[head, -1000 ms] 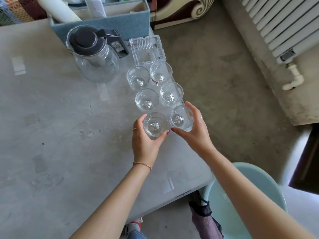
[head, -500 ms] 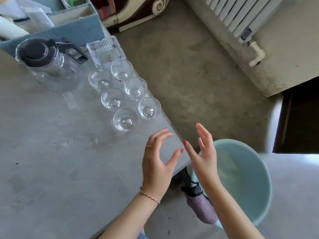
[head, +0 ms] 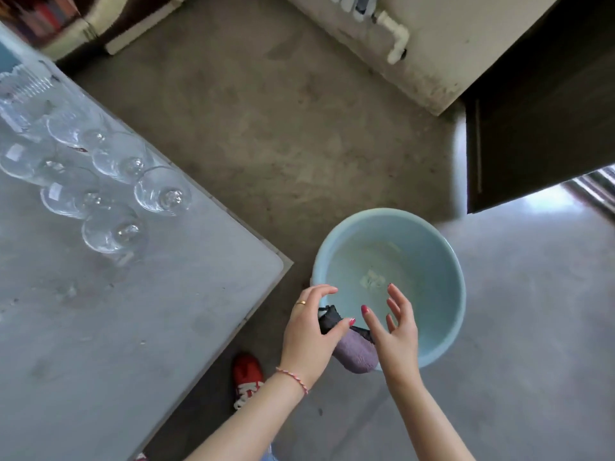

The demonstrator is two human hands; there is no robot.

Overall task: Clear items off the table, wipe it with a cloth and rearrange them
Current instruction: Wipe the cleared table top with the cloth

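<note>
Several clear glasses (head: 163, 193) stand in two rows near the right edge of the grey table (head: 166, 327). A ridged glass tray (head: 23, 88) lies behind them at the far left. On the floor stands a pale blue basin (head: 446, 261), with a purple and black cloth (head: 356, 356) draped over its near rim. My left hand (head: 311, 332) hovers over the cloth's dark end, fingers curled and apart, thumb at the fabric. My right hand (head: 396, 334) is spread open over the basin beside the cloth. Neither hand grips anything.
The table's rounded corner (head: 283, 261) lies just left of the basin. A red shoe (head: 248, 377) shows on the concrete floor below my left wrist. A white pipe (head: 396, 34) runs along the far wall, and a dark door (head: 532, 111) stands at the right.
Both hands let go of the nearest two glasses and moved off the table, right and down, to the basin. The view swung right, so the kettle is out of sight.
</note>
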